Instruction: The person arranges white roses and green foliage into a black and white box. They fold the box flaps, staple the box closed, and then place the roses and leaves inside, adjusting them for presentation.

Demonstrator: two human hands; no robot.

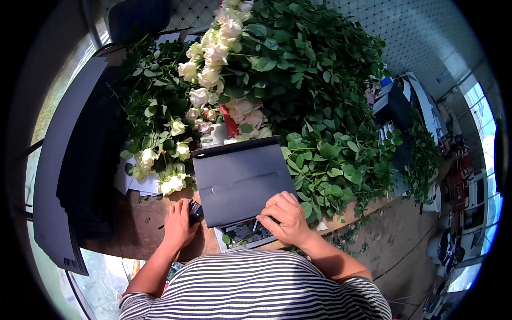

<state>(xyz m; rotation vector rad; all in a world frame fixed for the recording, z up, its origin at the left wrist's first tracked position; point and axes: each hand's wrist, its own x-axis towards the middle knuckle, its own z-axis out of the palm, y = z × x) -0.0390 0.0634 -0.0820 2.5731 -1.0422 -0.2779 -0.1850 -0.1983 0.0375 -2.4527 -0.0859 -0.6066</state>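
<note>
In front of me lies a dark folded cardboard sheet (242, 184), tilted, with two small bright staple-like marks across its middle. My right hand (288, 217) is closed at its lower right corner, fingers curled and pinched on the edge. On the table to the left, my left hand (180, 223) is closed around a small black tool that looks like a stapler (196, 212), beside the sheet's lower left edge. My palm partly covers the tool. Pale roses (205, 96) lie beyond the sheet.
Cut rose foliage (325, 90) is heaped high at the back and right. Cream roses (173, 178) lie at the left. Tall stacked dark cardboard sheets (80, 160) stand at far left. An open compartment (248, 234) with dark scraps sits below the sheet; leaf litter covers the floor (394, 240).
</note>
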